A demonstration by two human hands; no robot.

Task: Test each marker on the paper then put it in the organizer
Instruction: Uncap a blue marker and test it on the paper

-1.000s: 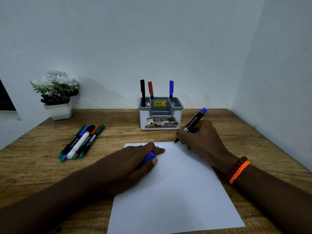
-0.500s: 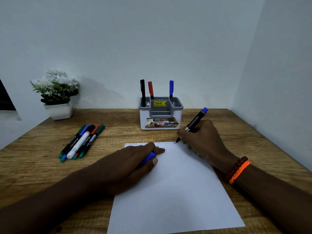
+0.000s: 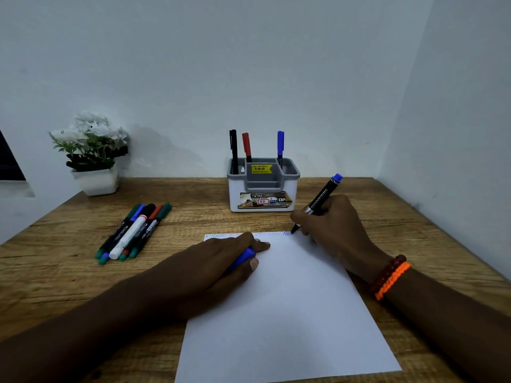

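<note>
At the paper's [image 3: 279, 308] far right corner, the right hand [image 3: 331, 225] grips a marker [image 3: 318, 203], tip on the sheet beside blue scribbles. The left hand [image 3: 218, 261] holds a blue cap [image 3: 243, 258]. The organizer [image 3: 262, 186] behind carries a yellow "49.00" price sticker [image 3: 261, 168].

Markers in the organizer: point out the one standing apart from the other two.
The blue-capped marker, upright at the right side of the organizer. The black marker and red marker stand close together at the left side.
</note>
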